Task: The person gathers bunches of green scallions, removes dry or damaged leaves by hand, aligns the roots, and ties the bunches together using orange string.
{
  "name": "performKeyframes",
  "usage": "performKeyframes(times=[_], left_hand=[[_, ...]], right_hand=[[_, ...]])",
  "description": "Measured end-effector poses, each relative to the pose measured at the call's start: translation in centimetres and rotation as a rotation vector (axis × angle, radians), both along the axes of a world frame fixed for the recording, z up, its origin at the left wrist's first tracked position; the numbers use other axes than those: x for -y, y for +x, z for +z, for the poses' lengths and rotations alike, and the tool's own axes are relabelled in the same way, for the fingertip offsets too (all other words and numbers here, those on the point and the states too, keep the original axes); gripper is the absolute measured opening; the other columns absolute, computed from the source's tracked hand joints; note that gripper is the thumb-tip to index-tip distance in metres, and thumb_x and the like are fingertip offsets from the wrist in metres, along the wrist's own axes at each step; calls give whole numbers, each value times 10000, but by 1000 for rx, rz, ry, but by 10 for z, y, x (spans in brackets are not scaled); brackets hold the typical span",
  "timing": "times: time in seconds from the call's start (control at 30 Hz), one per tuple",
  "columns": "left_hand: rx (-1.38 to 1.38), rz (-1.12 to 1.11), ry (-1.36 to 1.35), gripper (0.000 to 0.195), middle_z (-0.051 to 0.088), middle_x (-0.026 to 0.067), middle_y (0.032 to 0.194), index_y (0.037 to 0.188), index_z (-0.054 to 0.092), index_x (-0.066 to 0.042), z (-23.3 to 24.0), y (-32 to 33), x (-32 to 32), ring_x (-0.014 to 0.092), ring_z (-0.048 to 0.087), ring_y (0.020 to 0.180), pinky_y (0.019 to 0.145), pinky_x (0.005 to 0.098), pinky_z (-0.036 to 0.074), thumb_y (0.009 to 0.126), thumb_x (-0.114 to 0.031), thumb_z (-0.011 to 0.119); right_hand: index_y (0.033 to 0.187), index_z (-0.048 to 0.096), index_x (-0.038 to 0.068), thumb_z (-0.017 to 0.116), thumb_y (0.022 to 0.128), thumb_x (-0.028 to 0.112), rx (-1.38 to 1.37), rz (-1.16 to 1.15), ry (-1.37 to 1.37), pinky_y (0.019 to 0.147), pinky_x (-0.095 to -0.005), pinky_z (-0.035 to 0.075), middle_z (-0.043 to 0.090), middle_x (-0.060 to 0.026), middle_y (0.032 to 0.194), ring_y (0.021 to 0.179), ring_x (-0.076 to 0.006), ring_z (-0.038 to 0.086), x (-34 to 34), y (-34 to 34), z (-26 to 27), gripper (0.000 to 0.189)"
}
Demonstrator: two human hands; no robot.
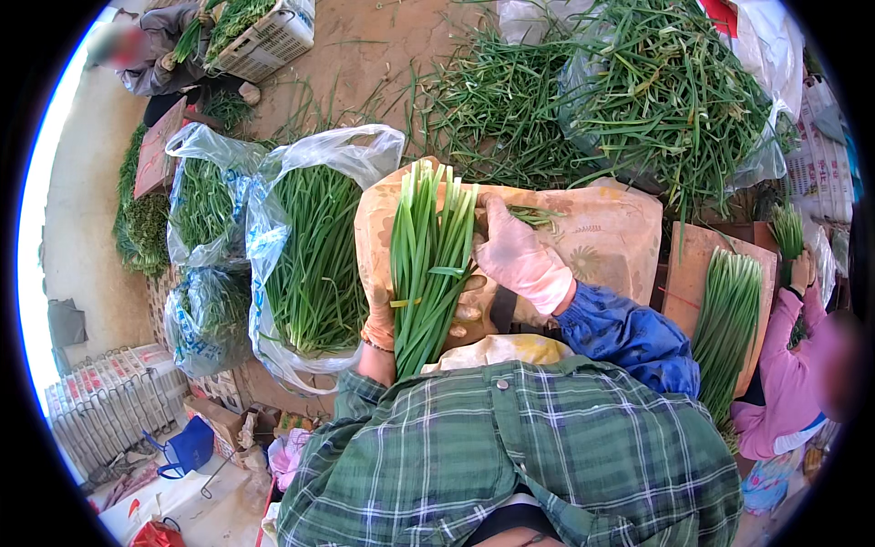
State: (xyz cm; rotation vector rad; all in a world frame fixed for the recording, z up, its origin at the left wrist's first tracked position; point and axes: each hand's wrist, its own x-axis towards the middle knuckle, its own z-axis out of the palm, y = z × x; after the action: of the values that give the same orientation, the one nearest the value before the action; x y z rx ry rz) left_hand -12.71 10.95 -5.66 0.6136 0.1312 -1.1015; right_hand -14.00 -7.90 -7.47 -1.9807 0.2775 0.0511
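My left hand [380, 321] grips a bundle of garlic chives [427, 253] from below. Its fingertips show past the bundle's right side. The pale cut ends point away from me, and the green leaves run down towards my chest. A narrow yellow strip [407, 302] lies across the bundle near my left thumb. In a pale pink glove, my right hand [516, 256] is against the bundle's right side, near the pale ends; its fingers are partly hidden. Beneath both hands is a patterned tan cover [595, 232], with a few loose green pieces [536, 216] on it.
To the left, an open plastic bag [314, 253] holds chives. Loose green leaves [670, 102] are heaped at the far right. A co-worker in pink [786, 383] sits right, beside a board [683, 273] bearing chives. Another person [160, 51] is far left, at a white crate [266, 44].
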Motion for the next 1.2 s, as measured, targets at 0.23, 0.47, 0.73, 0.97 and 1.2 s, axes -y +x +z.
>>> performKeyframes(times=[0.23, 0.47, 0.73, 0.97, 1.2], left_hand=[[85, -2, -58, 779, 467, 259, 1079, 1151, 372, 23, -12, 0, -1, 254, 521, 605, 447, 313, 418, 632, -504, 614], [17, -11, -87, 639, 536, 191, 831, 1081, 426, 34, -13, -1, 1, 253, 538, 579, 490, 318, 441, 573, -255, 686], [-51, -15, -207, 540, 534, 289, 885, 1063, 436, 64, -23, -8, -16, 280, 521, 485, 393, 344, 427, 612, -192, 588], [-314, -65, -147, 679, 482, 284, 1050, 1151, 354, 85, 1, 2, -6, 345, 568, 736, 626, 411, 489, 576, -173, 607], [-175, -123, -147, 692, 279, 350, 1208, 1219, 274, 67, -34, 2, -24, 421, 495, 937, 763, 470, 449, 627, -171, 542]], right_hand=[[895, 474, 44, 500, 718, 96, 640, 109, -777, 552, -315, 451, 529, -119, 735, 683, -238, 552, 16, 7, -5, 187], [790, 452, 99, 451, 712, 114, 684, 353, -1163, 465, -270, 410, 436, -17, 622, 554, -149, 504, 47, 31, 19, 79], [1032, 484, 71, 475, 746, 15, 336, -37, -1208, 806, -255, 447, 544, -87, 986, 908, -191, 536, 177, 94, 47, 292], [936, 557, 91, 517, 783, 155, 510, 354, -815, 870, -341, 365, 513, -112, 1079, 1033, -225, 453, 124, 68, 78, 171], [953, 570, 102, 574, 702, 283, 446, 650, -172, 763, -380, 399, 568, -138, 858, 816, -313, 527, 51, 45, 50, 310]])
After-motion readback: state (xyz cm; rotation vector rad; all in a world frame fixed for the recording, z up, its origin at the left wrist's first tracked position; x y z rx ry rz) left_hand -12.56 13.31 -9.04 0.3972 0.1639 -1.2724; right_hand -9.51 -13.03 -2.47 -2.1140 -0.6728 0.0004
